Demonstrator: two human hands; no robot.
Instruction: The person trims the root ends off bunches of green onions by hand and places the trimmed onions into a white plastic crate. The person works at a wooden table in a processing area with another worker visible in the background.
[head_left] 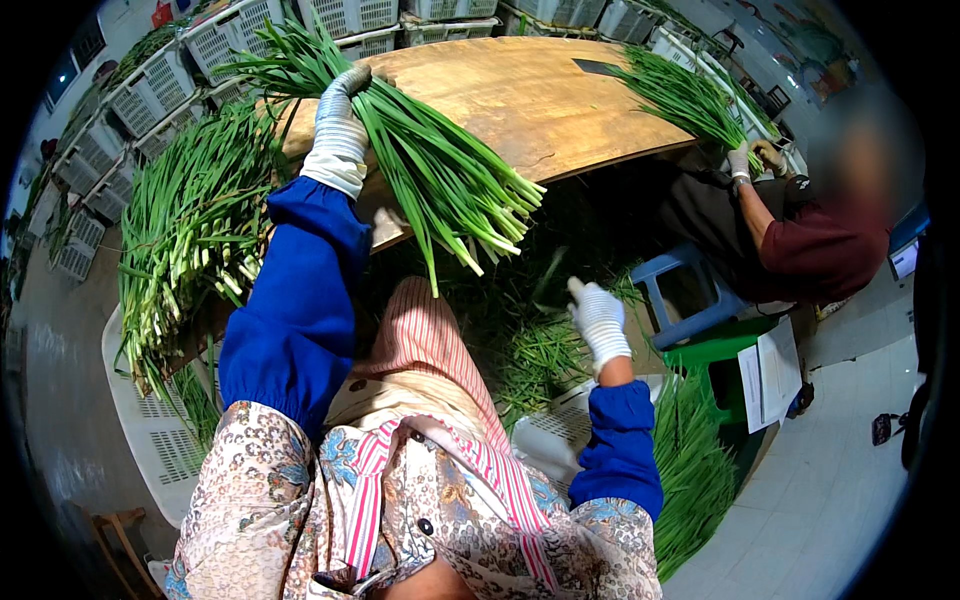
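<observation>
My left hand [340, 125], in a white knit glove, is closed around a thick bunch of garlic chives [430, 165]. The bunch is held over the table's near edge, with pale cut ends toward the lower right and green tips toward the upper left. My right hand [600, 322], also gloved, hangs apart from the bunch over loose green scraps [540, 355]. One of its fingers sticks out; the others are partly hidden, and I see nothing held. A blurred pale shred hovers just beyond it. To the left lies a big pile of chives [195, 200].
Across the wooden table [490, 90], a co-worker's gloved hands handle more chives [685, 95]. A blue stool [690, 295] and a green bin [720, 360] stand to the right. Chives [690, 470] lie beside my right arm. White crates [150, 95] line the back; another white crate [160, 430] stands left.
</observation>
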